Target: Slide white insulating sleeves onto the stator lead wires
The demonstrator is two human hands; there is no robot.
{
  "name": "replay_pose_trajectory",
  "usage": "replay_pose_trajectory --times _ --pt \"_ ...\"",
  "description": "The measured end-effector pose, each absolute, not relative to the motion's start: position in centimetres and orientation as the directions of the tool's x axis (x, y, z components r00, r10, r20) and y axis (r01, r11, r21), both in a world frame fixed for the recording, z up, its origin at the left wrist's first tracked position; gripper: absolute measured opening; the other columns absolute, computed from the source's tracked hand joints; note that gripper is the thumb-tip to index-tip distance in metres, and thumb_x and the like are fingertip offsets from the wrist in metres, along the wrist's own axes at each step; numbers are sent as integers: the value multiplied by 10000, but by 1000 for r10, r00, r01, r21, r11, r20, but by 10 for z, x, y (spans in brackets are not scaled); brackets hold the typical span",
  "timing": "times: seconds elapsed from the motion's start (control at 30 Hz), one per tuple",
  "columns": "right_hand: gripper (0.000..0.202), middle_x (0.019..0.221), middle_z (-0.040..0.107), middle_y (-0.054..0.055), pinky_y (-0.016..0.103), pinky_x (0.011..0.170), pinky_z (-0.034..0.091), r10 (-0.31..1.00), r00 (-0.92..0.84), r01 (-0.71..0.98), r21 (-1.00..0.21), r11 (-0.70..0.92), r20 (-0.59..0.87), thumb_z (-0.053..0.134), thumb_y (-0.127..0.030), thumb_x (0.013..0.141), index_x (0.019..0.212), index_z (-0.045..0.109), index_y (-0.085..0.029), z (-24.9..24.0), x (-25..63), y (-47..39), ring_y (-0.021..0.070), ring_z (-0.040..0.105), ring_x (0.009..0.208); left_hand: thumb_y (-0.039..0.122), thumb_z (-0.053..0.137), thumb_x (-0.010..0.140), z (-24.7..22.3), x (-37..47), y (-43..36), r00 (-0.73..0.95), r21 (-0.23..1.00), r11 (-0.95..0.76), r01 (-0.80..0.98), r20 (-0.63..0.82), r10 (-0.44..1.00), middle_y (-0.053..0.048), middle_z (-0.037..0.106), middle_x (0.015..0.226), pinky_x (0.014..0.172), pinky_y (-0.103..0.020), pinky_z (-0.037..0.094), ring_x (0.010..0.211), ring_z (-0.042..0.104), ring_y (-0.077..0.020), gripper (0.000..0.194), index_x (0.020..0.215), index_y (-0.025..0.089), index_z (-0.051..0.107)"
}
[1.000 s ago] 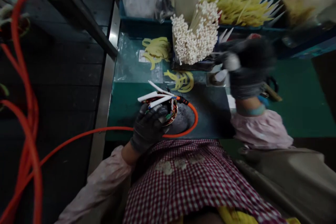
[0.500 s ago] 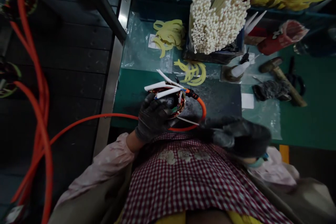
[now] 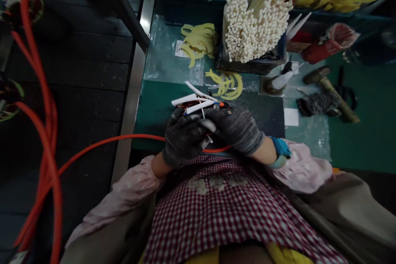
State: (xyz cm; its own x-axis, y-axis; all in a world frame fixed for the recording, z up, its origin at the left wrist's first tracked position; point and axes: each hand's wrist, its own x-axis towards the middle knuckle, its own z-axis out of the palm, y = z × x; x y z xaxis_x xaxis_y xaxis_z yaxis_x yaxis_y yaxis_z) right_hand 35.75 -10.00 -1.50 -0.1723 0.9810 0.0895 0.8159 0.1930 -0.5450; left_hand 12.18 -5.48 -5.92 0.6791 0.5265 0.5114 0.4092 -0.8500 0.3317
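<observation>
A wound motor stator (image 3: pixel 199 119) with copper windings sits low over the bench in front of me, mostly covered by my hands. My left hand (image 3: pixel 183 137), in a dark grey glove, is closed around its left side. White sleeves (image 3: pixel 199 106) over wires stick out on top, beside an orange cable (image 3: pixel 224 105). My gloved right hand (image 3: pixel 236 128) is at the stator's right side, thumb and fingers pinched on a thin white cable tie (image 3: pixel 203 111). Part of the tie is hidden behind the thumb.
Yellow curved strips (image 3: pixel 229 84) lie just beyond the stator. A box of white cable ties (image 3: pixel 253 29) stands behind them. At right are a hammer (image 3: pixel 335 95), a dark rag (image 3: pixel 315 105) and a red container (image 3: pixel 329 43). Orange cables (image 3: pixel 46 132) hang at left.
My right hand has moved left from beside the bench edge to the stator, and its fingers now meet there beside my left hand. The left hand has stayed on the stator.
</observation>
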Motion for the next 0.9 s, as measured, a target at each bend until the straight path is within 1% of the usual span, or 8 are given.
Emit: replay_pose_trajectory --times 0.07,0.1,0.2,0.3,0.4,0.5,0.67,0.9 --pt "358 928 846 130 404 707 573 975 -214 840 -497 219 69 614 -467 1148 1121 862 -210 -7 355 -91 273 716 765 443 696 1063 -57 125 -55 659 327 -859 394 551 512 57 881 1132 1385 -535 446 1159 817 -219 157 1140 349 795" --pt "365 889 834 109 390 704 569 971 -228 821 -521 233 74 610 -468 1150 1062 856 -214 -3 354 -89 252 702 742 441 689 1069 -56 126 -54 644 314 -866 388 580 499 51 882 1131 1378 -525 455 1154 819 -216 164 1142 343 798" --pt "387 872 832 48 344 734 599 976 -184 594 -778 204 116 619 -503 1156 992 838 -228 2 356 -88 205 721 760 426 674 1083 -53 130 -54 621 275 -883 381 631 465 34 884 1179 1355 -510 482 1175 823 -215 181 1194 345 792" --pt "362 1025 881 35 351 822 657 985 -161 282 -953 109 65 634 -521 1159 1113 865 -245 7 363 -89 215 794 896 410 684 1079 -51 131 -55 626 288 -877 386 617 478 31 874 1269 1346 -510 487 1222 815 -219 204 1254 360 776" --pt "278 1064 898 34 365 876 679 955 -297 230 -970 77 5 738 -493 1107 1135 884 -258 11 371 -87 225 821 945 457 689 1072 -55 128 -56 621 318 -862 394 600 505 23 870 1250 1355 -519 476 1209 815 -231 234 1263 353 777" --pt "199 1015 894 34 358 860 688 949 -315 237 -968 79 0 840 -432 1032 1080 877 -242 9 374 -87 220 824 902 489 688 1070 -60 126 -56 622 347 -856 383 589 517 19 864 1229 1368 -528 453 1204 813 -239 241 1255 363 778" --pt "130 1037 886 38 404 910 697 969 -235 245 -961 128 69 826 -385 1046 1074 865 -265 2 373 -92 242 835 934 400 764 1016 -61 124 -56 659 407 -837 367 521 542 34 854 1243 1401 -545 394 1239 801 -245 267 1283 400 772" --pt "141 1011 879 50 369 874 690 937 -307 258 -932 253 169 777 -366 1086 1082 854 -248 -9 374 -96 211 818 890 392 773 1021 -57 129 -54 608 388 -853 349 599 521 36 864 1226 1380 -492 435 1179 826 -228 183 1192 333 745"
